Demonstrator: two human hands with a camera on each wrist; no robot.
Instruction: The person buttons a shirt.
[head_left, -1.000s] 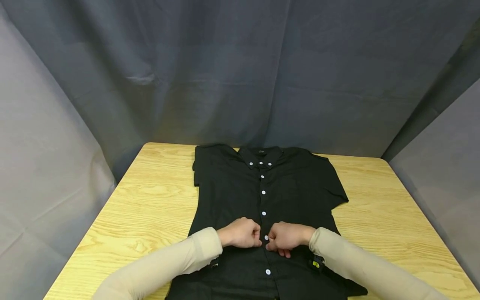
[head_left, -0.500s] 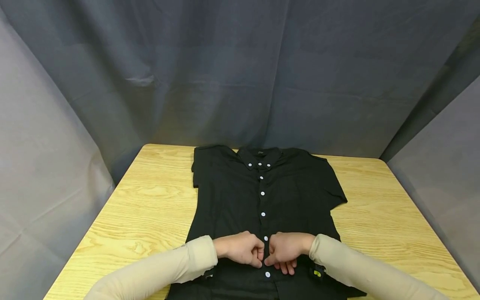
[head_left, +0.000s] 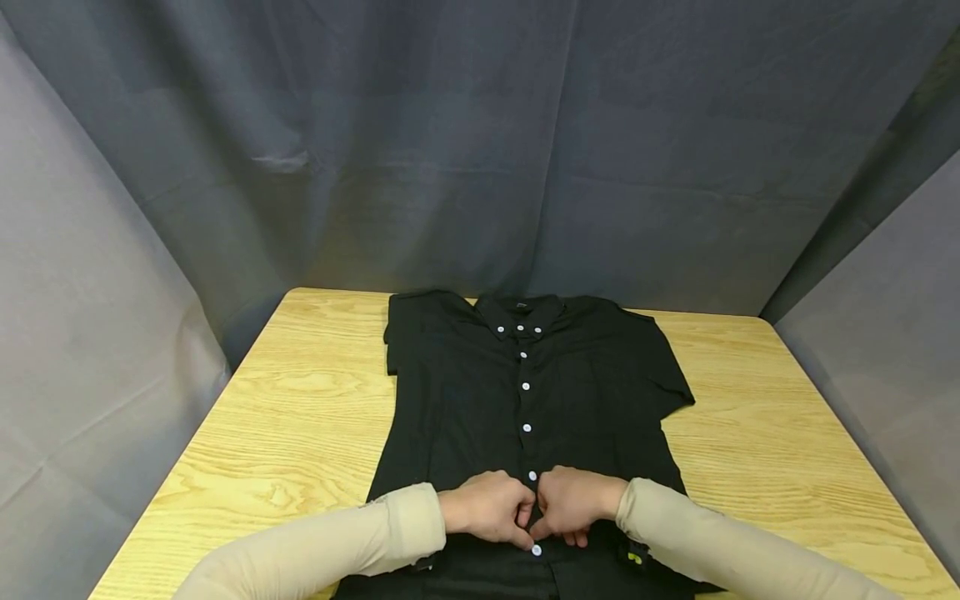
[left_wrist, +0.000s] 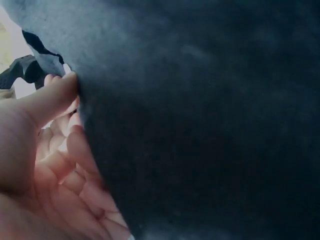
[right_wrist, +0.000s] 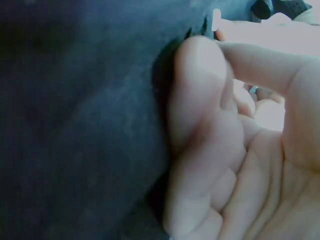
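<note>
A black short-sleeved shirt (head_left: 465, 400) with white buttons lies front up on the table, collar at the far end. At the lower front placket my left hand (head_left: 491, 507) pinches the cloth, its thumb tip beside a white button (head_left: 536, 550). Right next to it, my right hand (head_left: 576, 502) pinches the placket with thumb and curled index finger. The fingertips of both hands almost meet. In the left wrist view the thumb (left_wrist: 60, 95) lies at the dark cloth. The right wrist view shows curled fingers (right_wrist: 200, 150) against the shirt; the exact grip point is partly hidden.
The wooden table (head_left: 300, 400) shows bare surface on both sides of the shirt. Behind it hangs a dark grey curtain (head_left: 450, 150), with a lighter grey cloth (head_left: 90, 333) on the left side. The shirt's hem runs past the lower frame edge.
Both hands have moved down the placket from one button to the lower one. In the last half second they have drawn closer together, the left thumb coming beside the lower button.
</note>
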